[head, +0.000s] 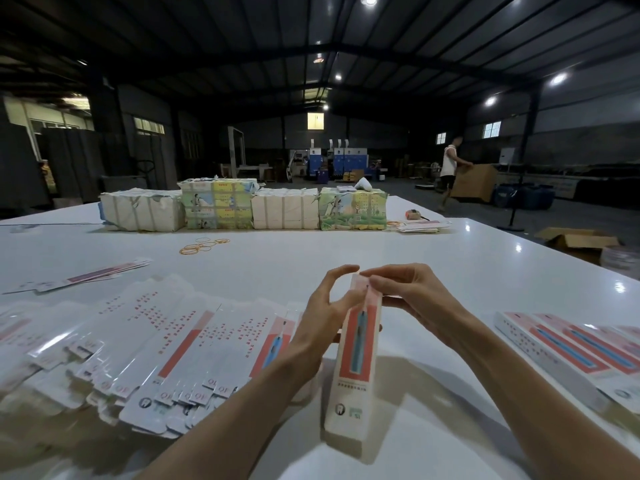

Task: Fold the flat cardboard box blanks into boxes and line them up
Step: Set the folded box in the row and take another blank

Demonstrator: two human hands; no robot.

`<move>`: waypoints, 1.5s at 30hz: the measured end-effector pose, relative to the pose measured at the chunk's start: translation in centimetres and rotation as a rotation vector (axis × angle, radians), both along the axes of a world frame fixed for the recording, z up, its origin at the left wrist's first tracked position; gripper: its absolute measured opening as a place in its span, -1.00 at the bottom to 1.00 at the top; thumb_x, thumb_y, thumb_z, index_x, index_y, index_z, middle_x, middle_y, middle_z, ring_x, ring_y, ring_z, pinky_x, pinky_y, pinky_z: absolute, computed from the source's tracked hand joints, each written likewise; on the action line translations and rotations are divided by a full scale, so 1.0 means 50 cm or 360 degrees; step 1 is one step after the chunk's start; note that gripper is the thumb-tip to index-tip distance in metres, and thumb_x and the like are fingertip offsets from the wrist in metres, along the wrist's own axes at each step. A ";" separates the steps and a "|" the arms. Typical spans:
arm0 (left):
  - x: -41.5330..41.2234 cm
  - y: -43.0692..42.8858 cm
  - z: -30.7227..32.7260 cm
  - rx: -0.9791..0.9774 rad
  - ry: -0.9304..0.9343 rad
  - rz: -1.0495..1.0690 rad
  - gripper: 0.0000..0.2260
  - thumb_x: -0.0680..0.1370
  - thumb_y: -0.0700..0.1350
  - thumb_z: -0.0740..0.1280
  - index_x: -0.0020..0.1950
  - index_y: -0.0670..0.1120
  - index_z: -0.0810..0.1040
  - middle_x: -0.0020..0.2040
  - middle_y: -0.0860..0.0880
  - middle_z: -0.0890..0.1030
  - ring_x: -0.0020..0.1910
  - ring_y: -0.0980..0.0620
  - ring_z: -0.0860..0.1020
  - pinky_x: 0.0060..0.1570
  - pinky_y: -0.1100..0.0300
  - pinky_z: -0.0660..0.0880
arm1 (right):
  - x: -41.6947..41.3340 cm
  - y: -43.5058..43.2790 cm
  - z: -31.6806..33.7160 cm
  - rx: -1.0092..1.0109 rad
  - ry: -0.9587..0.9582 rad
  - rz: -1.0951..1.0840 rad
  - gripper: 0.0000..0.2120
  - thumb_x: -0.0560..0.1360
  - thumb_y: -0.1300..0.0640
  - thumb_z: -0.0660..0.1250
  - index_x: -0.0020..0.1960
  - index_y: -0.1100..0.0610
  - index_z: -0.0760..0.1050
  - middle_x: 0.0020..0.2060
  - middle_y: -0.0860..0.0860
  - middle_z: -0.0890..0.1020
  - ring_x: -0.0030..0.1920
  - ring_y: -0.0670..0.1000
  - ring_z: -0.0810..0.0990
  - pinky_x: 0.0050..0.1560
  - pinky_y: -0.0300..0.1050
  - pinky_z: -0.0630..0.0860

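At the grip point, I see left hand (320, 318) and right hand (417, 299) pinching the folded box (360, 362) at its far end; flat blanks (166, 344) lie left.

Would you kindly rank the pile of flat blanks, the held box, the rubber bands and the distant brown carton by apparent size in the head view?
1. pile of flat blanks
2. held box
3. brown carton, far off, so it looks small
4. rubber bands, only slightly smaller-looking than the carton
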State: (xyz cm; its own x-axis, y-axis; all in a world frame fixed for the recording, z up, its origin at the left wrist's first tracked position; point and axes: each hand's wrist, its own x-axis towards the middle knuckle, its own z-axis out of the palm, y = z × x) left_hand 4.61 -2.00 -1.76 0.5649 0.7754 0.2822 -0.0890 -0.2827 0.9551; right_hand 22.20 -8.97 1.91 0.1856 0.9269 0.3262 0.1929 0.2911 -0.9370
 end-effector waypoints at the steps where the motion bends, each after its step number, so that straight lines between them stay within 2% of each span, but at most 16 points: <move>1: -0.001 0.002 -0.002 0.0028 -0.0012 0.0101 -0.73 0.59 0.28 0.36 0.28 0.43 0.48 0.00 0.01 0.74 -0.11 -0.01 0.77 -0.19 0.10 0.70 | -0.002 -0.001 0.001 -0.0017 -0.0022 0.0021 -0.82 0.62 0.15 0.41 0.14 0.17 0.73 -0.03 0.14 0.75 0.02 0.19 0.76 -0.02 -0.11 0.69; 3: 0.000 0.005 -0.004 0.0030 -0.0046 0.0234 -0.78 0.60 0.27 0.36 0.24 0.35 0.56 -0.05 0.06 0.74 -0.16 0.04 0.76 -0.27 0.19 0.67 | -0.008 -0.003 0.003 -0.0028 -0.0056 0.0037 -0.81 0.62 0.13 0.40 0.15 0.18 0.72 -0.05 0.13 0.75 0.02 0.18 0.76 0.01 -0.08 0.69; 7: 0.000 0.010 -0.003 0.0057 -0.0073 0.0337 -0.75 0.59 0.27 0.37 0.25 0.30 0.61 -0.12 0.14 0.74 -0.20 0.09 0.75 -0.22 0.17 0.70 | -0.018 0.001 -0.001 0.0037 -0.0003 -0.0067 -0.82 0.56 0.11 0.49 0.09 0.20 0.71 -0.08 0.12 0.75 0.00 0.17 0.76 -0.01 -0.08 0.70; 15: 0.000 -0.001 0.003 -0.0038 -0.0156 0.0237 -0.75 0.62 0.17 0.39 0.27 0.19 0.64 -0.11 0.00 0.74 -0.18 0.00 0.76 -0.20 0.07 0.72 | -0.011 0.000 -0.001 0.0063 0.0025 -0.0068 -0.76 0.51 -0.03 0.48 0.02 0.13 0.77 -0.09 0.14 0.75 -0.05 0.20 0.77 -0.11 -0.16 0.67; 19: -0.004 -0.003 0.004 -0.0053 -0.0194 0.0215 -0.76 0.62 0.14 0.40 0.26 0.15 0.65 -0.10 -0.04 0.74 -0.16 -0.06 0.76 -0.14 -0.01 0.73 | -0.009 0.002 -0.003 0.0067 0.0022 -0.0064 -0.77 0.51 -0.02 0.48 0.00 0.13 0.77 -0.10 0.15 0.75 -0.05 0.20 0.77 -0.10 -0.15 0.68; 25: -0.002 0.003 -0.002 -0.0057 -0.0228 0.0255 -0.81 0.61 0.13 0.43 0.20 0.17 0.67 -0.20 0.02 0.74 -0.21 -0.05 0.76 -0.27 0.11 0.70 | -0.017 0.005 -0.007 0.0102 0.0038 -0.0051 -0.76 0.51 0.00 0.48 -0.03 0.18 0.76 -0.14 0.17 0.74 -0.07 0.21 0.77 -0.09 -0.15 0.68; 31: 0.005 0.006 -0.006 -0.0100 -0.0218 0.0214 -0.80 0.58 0.16 0.44 0.19 0.20 0.62 -0.17 0.06 0.75 -0.20 -0.01 0.76 -0.32 0.18 0.66 | -0.018 0.008 -0.016 0.0149 0.0075 -0.0081 -0.79 0.50 -0.04 0.48 -0.06 0.09 0.78 -0.12 0.12 0.76 -0.07 0.17 0.77 -0.12 -0.18 0.67; 35: 0.010 0.000 -0.012 -0.0170 -0.0129 0.0073 -0.71 0.57 0.13 0.47 0.26 0.20 0.55 -0.13 0.03 0.76 -0.14 -0.01 0.77 -0.27 0.19 0.67 | -0.008 0.013 -0.031 0.0148 0.0047 -0.0107 -0.73 0.51 -0.05 0.47 0.01 0.13 0.75 -0.06 0.10 0.77 -0.04 0.16 0.77 -0.05 -0.10 0.70; 38: 0.008 -0.004 -0.020 -0.0264 -0.0146 0.0033 -0.68 0.57 0.12 0.48 0.29 0.16 0.53 -0.10 0.01 0.76 -0.12 -0.05 0.77 -0.19 0.12 0.70 | -0.016 0.024 -0.042 0.0135 -0.0187 -0.0293 -0.75 0.57 -0.03 0.43 0.13 0.10 0.70 0.04 0.02 0.76 -0.02 0.06 0.77 -0.03 -0.16 0.70; 41: 0.006 -0.005 -0.023 -0.0376 -0.0202 0.0053 -0.68 0.57 0.08 0.49 0.29 0.11 0.52 -0.06 -0.02 0.76 -0.10 -0.09 0.77 -0.14 0.03 0.72 | -0.033 0.033 -0.046 0.0174 -0.0749 -0.0611 -0.72 0.65 0.01 0.37 0.30 0.10 0.57 0.19 -0.01 0.68 0.01 -0.05 0.71 -0.05 -0.33 0.63; 45: 0.003 0.002 -0.022 -0.0431 -0.0267 0.0107 -0.66 0.58 0.07 0.50 0.29 0.09 0.50 -0.04 0.00 0.76 -0.09 -0.09 0.77 -0.02 -0.06 0.72 | -0.064 0.009 -0.014 0.0024 -0.1198 -0.0598 -0.73 0.69 -0.03 0.28 0.33 0.04 0.43 0.24 0.00 0.58 0.07 -0.02 0.67 -0.03 -0.22 0.66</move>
